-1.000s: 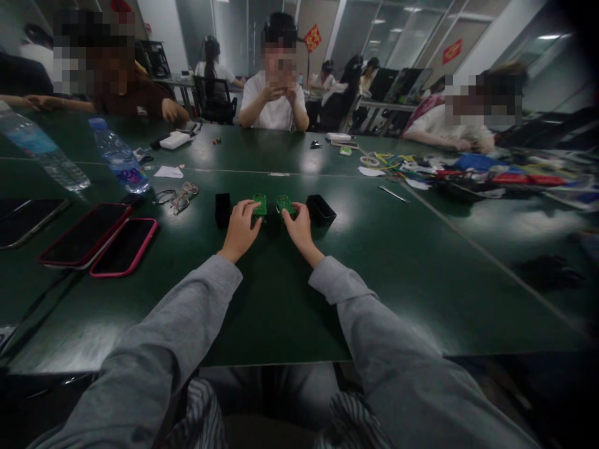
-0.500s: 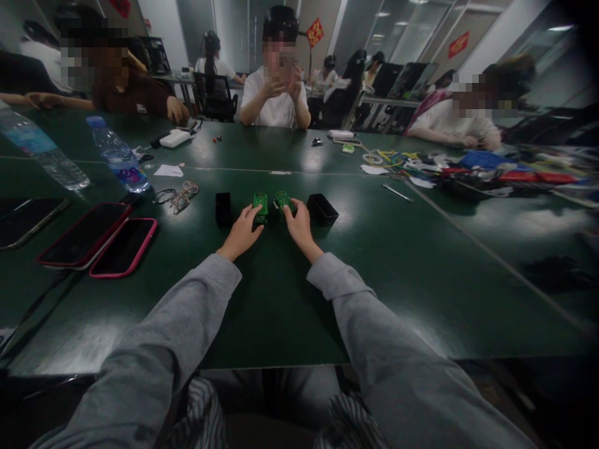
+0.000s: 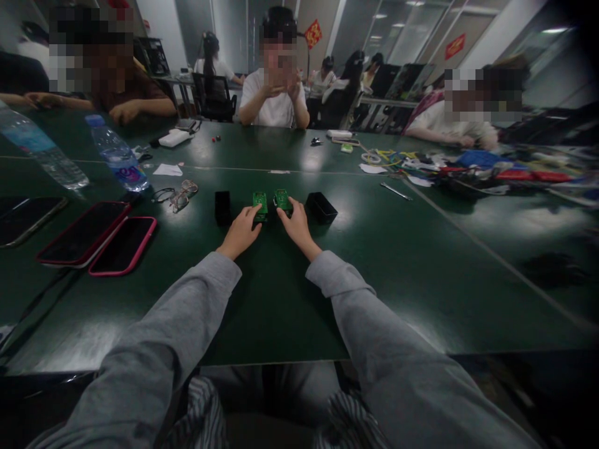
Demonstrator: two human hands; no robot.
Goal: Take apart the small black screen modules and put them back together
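Note:
Two small green circuit boards stand side by side on the dark green table. The left circuit board (image 3: 261, 199) has my left hand (image 3: 241, 232) at its near left side, fingers against it and thumb near its front edge. Around the right circuit board (image 3: 281, 197), the thumb of my right hand (image 3: 299, 227) lies at the near edge and the fingers at the right side. The undersides of both boards are partly hidden. A black box (image 3: 223, 207) stands left of my left hand, and an open black box (image 3: 322, 207) sits right of my right hand.
To the left lie phones (image 3: 124, 246), eyeglasses (image 3: 184, 195) and a water bottle (image 3: 116, 153). A thin metal tool (image 3: 395, 191) lies to the right, before a pile of cables (image 3: 491, 171). Across the table (image 3: 290, 299) sits a person (image 3: 274, 93); others sit at both sides.
My right hand has shifted its grip, its thumb moving left and nearer along the right board, which now sits straighter. My left hand has hardly moved.

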